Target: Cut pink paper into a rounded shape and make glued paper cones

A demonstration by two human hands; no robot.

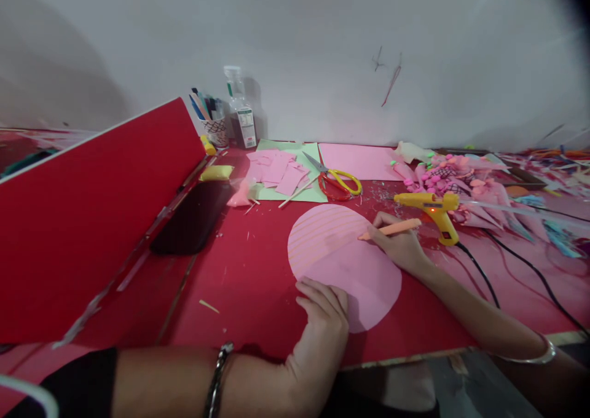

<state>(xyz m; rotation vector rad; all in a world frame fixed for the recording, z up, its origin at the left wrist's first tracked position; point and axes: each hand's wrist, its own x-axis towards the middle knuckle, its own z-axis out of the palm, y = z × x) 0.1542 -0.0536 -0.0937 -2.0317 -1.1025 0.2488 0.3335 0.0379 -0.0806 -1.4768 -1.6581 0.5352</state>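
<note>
A round sheet of pink paper (369,289) lies on the red tabletop, with slightly curved orange lines across its upper left part. In my right hand (400,244) is an orange marker (397,228), its tip at the paper near the right end of the lines. My left hand (322,319) rests on the lower left edge of the circle, fingers stretched out and holding nothing. Scissors (338,183) with one yellow and one red handle lie beyond the circle. Right of the marker is a yellow glue gun (433,209) with a lit red light.
Pink paper pieces (276,171) lie on a green sheet (318,193). Behind stand a pen cup (216,132) and a bottle (244,123). A red board (101,221) leans at left beside a black phone-like slab (193,221). Pink paper cones (483,197) crowd the right; black cords (534,267) trail there.
</note>
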